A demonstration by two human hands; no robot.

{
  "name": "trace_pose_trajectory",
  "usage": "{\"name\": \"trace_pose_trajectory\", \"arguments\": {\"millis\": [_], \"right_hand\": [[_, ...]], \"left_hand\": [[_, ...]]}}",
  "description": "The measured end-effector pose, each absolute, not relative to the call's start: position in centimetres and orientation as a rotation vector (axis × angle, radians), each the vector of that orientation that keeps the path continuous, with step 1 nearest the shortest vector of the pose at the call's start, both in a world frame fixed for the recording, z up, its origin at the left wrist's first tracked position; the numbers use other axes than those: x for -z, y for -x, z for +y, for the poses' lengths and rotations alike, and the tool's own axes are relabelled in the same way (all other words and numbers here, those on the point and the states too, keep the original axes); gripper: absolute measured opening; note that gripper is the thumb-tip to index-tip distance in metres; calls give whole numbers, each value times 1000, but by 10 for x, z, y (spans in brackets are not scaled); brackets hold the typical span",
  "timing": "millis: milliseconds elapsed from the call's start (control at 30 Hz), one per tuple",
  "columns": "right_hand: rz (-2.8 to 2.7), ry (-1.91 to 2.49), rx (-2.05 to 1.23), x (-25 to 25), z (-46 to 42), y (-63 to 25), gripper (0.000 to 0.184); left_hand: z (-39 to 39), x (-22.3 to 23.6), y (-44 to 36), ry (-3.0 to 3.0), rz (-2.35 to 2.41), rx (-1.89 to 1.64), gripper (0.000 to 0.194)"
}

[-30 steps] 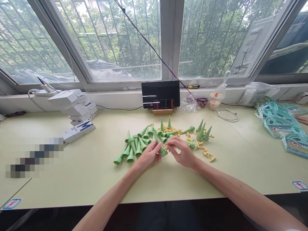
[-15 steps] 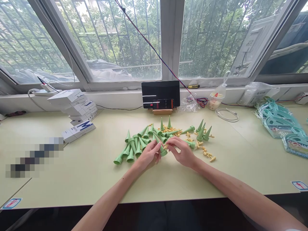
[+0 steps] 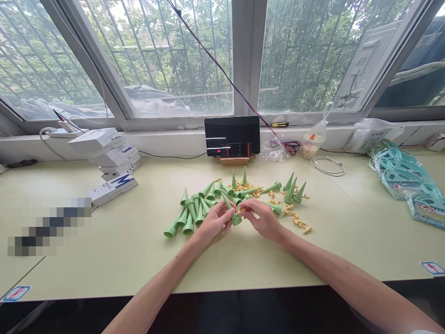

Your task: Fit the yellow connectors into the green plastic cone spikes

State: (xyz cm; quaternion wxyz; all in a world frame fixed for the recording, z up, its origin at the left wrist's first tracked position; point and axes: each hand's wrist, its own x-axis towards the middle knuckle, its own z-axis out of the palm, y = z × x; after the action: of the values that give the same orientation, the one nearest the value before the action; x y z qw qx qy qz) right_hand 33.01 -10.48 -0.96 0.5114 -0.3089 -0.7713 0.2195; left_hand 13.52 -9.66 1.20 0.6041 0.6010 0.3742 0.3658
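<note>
A green plastic cone [image 3: 236,220] with a ribbed collar is held in my left hand [image 3: 217,220], its tip leaning up and away to the left. My right hand [image 3: 260,215] pinches a small yellow valve-like piece [image 3: 240,210] against the side of the cone, close to the collar. Fingers cover much of that yellow piece. Left of my hands lies a heap of green cones [image 3: 191,208]. Several more cones [image 3: 290,192] stand upright to the right, some with yellow pieces in their sides. Loose yellow pieces [image 3: 301,225] lie beyond and right of my right hand.
A tablet [image 3: 232,130] with a phone [image 3: 236,150] before it leans at the window sill. White boxes [image 3: 107,150] are stacked on the left. A bagged cup [image 3: 313,144], a coiled white cable [image 3: 327,166] and teal plastic items [image 3: 399,171] lie on the right.
Both hands stay almost where they were, with the cone and yellow piece still in them. The cone has shifted very slightly; the rest of the table looks the same.
</note>
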Motion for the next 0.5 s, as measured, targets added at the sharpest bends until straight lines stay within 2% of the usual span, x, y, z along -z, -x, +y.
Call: {"name": "trace_pose_trajectory", "arguments": {"millis": [500], "right_hand": [[-1845, 795, -572, 11, -106, -330, 10]], "left_hand": [[-96, -11, -134, -1447, 865, -834, 34]]}}
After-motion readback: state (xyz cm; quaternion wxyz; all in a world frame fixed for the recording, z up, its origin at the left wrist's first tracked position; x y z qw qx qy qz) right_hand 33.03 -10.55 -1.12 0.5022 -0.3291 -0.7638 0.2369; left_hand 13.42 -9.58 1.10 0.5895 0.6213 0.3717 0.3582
